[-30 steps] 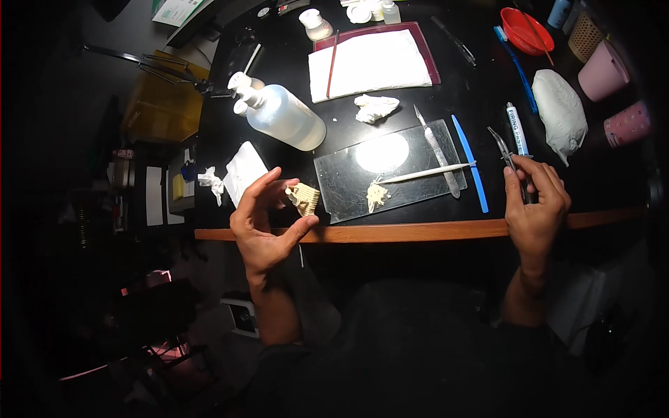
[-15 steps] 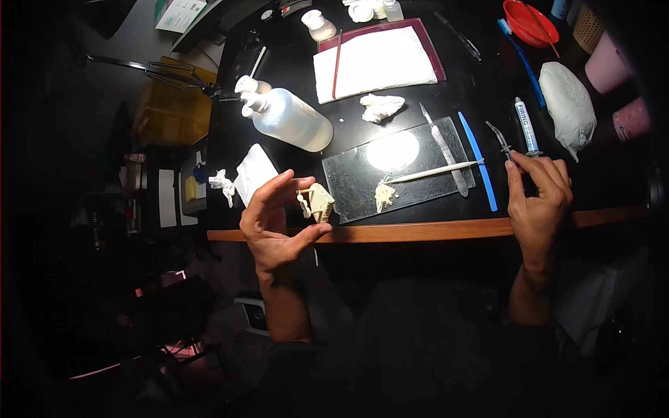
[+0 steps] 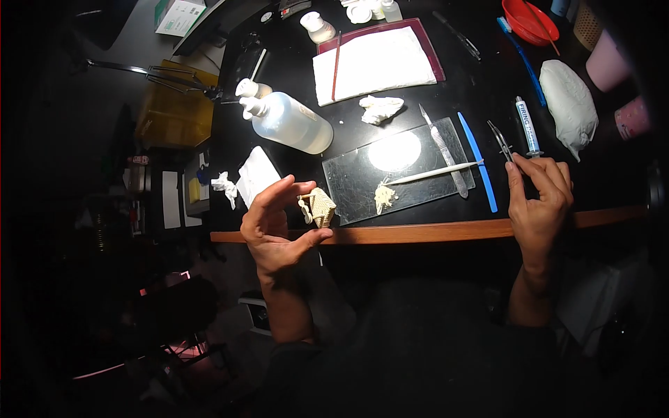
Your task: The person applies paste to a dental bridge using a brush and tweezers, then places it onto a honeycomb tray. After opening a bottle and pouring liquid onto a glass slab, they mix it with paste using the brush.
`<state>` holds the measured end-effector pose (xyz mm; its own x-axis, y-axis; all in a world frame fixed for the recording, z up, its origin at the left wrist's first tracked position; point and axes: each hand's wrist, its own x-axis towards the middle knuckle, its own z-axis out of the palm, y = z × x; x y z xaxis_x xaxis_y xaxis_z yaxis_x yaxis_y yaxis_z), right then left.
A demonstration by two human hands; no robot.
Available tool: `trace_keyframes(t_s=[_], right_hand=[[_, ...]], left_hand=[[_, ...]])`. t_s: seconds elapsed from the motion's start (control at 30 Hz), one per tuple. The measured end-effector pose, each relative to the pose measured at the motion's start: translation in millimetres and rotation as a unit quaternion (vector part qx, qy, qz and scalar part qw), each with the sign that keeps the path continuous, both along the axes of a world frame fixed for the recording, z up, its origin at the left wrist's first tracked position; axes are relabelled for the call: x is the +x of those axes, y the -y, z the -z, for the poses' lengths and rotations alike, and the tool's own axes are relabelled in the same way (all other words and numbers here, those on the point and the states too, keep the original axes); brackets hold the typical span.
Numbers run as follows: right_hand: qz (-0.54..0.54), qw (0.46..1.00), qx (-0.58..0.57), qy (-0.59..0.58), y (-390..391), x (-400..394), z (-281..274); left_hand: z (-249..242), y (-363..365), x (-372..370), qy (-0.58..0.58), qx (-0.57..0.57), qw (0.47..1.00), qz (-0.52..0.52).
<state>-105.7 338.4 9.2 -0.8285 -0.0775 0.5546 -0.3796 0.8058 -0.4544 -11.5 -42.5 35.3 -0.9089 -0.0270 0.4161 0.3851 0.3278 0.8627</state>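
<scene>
Near the table's front edge, my left hand (image 3: 275,233) holds a small cream-coloured model house (image 3: 318,207) between thumb and fingers. The model has a textured roof-like surface and small protruding parts on its left side. My right hand (image 3: 538,198) pinches a pair of metal tweezers (image 3: 502,143), their tips pointing up and away from me. Between my hands lies a scratched glass plate (image 3: 355,171). On it are a crumbly cream clump (image 3: 384,198), a white pointed stick (image 3: 435,172) and a craft knife (image 3: 444,152). A blue flat tool (image 3: 478,164) lies right of the plate.
A syringe labelled firing paste (image 3: 527,125) lies just beyond my right hand, near a white wrapped lump (image 3: 568,104). Farther back are a pump bottle (image 3: 293,122), folded white paper (image 3: 373,63), crumpled tissue (image 3: 380,109), a blue toothbrush (image 3: 523,59) and a red bowl (image 3: 531,24).
The tweezers' prongs look slightly farther apart. My left hand and the model sit a little lower in view. The things on the table look unchanged.
</scene>
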Motion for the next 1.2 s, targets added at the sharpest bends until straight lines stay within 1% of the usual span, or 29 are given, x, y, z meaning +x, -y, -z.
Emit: trace_keyframes(t_s=[0.4,0.47,0.6,0.63,0.8,0.97,1.2], right_hand=[[0.027,0.999,0.026,0.012,-0.4,-0.1,-0.8],[0.024,0.999,0.03,0.008,-0.1,-0.1,0.3],[0.028,0.999,0.036,-0.002,1.6,0.7,0.7],[0.028,0.999,0.038,0.004,2.1,1.6,-0.4],[0.024,0.999,0.042,-0.01,-0.2,-0.2,4.7],[0.028,0.999,0.046,-0.005,-0.6,0.3,6.2],[0.036,0.998,0.058,-0.001,-0.7,0.6,6.2]], left_hand=[[-1.2,-1.9,0.4,0.043,-0.08,0.989,-0.115],[-2.7,-2.4,-0.5,0.04,-0.113,0.984,-0.132],[5.5,-3.0,-3.9,0.033,-0.139,0.971,-0.194],[4.7,-4.9,-5.9,0.015,-0.155,0.965,-0.212],[5.4,-7.0,-6.1,0.032,-0.178,0.948,-0.263],[0.2,-12.5,-4.6,0.056,-0.222,0.925,-0.304],[-1.8,-14.6,-4.6,0.073,-0.216,0.918,-0.324]])
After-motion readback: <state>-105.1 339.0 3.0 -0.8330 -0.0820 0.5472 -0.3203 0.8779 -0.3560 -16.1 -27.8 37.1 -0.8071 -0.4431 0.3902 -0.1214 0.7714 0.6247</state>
